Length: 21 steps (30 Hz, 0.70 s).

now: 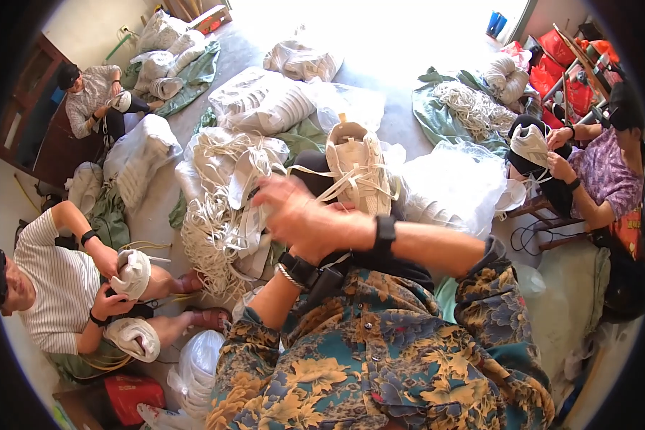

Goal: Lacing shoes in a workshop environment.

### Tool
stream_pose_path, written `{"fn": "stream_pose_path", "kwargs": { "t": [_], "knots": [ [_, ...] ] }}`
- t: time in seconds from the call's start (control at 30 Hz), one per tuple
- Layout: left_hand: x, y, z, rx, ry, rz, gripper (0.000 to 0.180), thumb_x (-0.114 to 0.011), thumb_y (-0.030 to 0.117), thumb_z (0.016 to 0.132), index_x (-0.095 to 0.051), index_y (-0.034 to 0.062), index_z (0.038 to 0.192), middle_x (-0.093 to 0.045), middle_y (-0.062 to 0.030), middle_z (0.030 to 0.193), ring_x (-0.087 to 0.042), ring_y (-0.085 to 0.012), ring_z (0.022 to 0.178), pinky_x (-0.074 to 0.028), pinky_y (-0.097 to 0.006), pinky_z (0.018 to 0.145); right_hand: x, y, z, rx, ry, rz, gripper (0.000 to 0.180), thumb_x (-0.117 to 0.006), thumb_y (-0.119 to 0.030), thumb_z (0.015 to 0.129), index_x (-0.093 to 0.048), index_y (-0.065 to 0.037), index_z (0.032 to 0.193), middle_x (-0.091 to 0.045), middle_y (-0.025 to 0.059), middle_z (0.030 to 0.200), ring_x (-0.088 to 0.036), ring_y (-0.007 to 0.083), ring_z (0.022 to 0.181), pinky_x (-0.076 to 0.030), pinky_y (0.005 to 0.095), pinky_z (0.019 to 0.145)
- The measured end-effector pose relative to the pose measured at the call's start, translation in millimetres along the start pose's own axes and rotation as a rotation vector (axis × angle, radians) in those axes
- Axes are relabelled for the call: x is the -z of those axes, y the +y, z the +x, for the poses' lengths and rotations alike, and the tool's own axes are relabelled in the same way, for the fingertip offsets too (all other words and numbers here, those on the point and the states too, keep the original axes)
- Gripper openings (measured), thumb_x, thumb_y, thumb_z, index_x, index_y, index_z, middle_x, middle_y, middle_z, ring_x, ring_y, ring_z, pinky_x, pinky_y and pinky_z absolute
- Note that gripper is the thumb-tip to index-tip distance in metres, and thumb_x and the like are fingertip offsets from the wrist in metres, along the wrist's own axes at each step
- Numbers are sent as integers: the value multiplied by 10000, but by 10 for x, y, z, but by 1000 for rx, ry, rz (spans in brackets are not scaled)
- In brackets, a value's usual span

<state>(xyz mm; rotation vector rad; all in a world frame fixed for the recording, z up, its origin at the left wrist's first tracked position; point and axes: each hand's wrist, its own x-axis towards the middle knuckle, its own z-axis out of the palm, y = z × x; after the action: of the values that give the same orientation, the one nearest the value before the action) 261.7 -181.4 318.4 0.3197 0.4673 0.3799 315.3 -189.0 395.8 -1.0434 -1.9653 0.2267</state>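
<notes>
A beige lace-up sneaker (364, 188) rests at my knees, toe toward me, its pale laces loose across the front. One lace loop (309, 170) stretches from it to the left. My right hand (290, 208) crosses in front of my left, to the left of the sneaker, and its fingers are smeared by motion. Below it, my left hand (309, 252) is mostly covered, so its fingers and anything in them are hidden. A large heap of off-white laces (215, 215) lies just left of my hands, with a white shoe part (247, 175) on top.
Clear plastic bags of pale shoes (261, 100) lie ahead, with another bag (448, 186) to the right. Seated co-workers handle shoes at left (57, 287), far left (93, 100) and right (602, 165). More laces (473, 107) lie on green sacking at far right.
</notes>
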Motion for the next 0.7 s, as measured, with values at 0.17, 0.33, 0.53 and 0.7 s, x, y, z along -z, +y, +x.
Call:
{"fn": "stream_pose_path", "kwargs": {
  "t": [0.17,0.33,0.53,0.7],
  "knots": [
    [-131,53,-115,-156,-27,162,428,-588,89,853,-423,2,1238,-595,-151,1055,-611,-255,915,-512,-334,801,125,-69,5,72,-58,2,71,-594,-109,645,-619,-93,709,-513,86,1087,-416,267,1154,-350,400,930],
    [-353,225,-117,-345,55,425,113,-580,65,850,-608,-27,907,-643,-103,765,-606,-132,554,-499,-207,501,884,927,-57,-438,47,-121,203,-637,-110,740,-622,-32,927,-575,154,1035,-568,305,955,-448,371,832],
    [-506,539,279,-770,323,1426,111,-597,91,803,-647,-7,816,-633,-73,648,-606,-174,542,-457,-277,490,985,1316,-542,-587,15,-101,275,-616,-175,754,-599,-46,995,-570,145,1039,-523,303,1028,-413,386,881],
    [-640,518,458,-931,358,2016,99,-588,119,715,-663,56,730,-642,-109,771,-611,-302,710,-466,-382,620,914,1333,-652,-487,143,33,291,-605,-130,732,-583,-58,1013,-562,129,1053,-486,300,1083,-394,377,911]
  ]
}}
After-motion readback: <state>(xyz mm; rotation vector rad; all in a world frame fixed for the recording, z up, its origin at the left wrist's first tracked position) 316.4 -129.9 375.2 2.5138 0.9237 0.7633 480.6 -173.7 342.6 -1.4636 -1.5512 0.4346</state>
